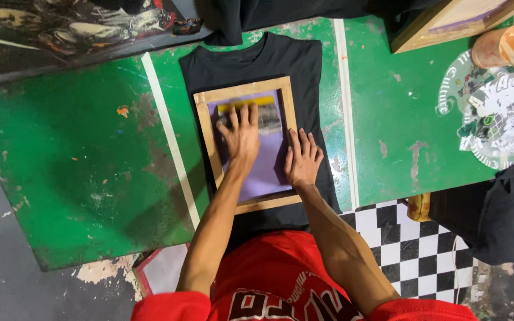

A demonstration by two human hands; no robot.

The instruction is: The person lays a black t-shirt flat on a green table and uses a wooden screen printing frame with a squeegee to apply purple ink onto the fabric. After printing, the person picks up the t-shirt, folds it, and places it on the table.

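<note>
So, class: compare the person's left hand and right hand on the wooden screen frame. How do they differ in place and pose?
The left hand lies flat on the purple mesh inside the wooden screen frame, over a grey tool that is partly hidden. The right hand presses the frame's right edge. The left hand reaches further up than the right hand. Both are palm down with fingers spread, above the black shirt.
</note>
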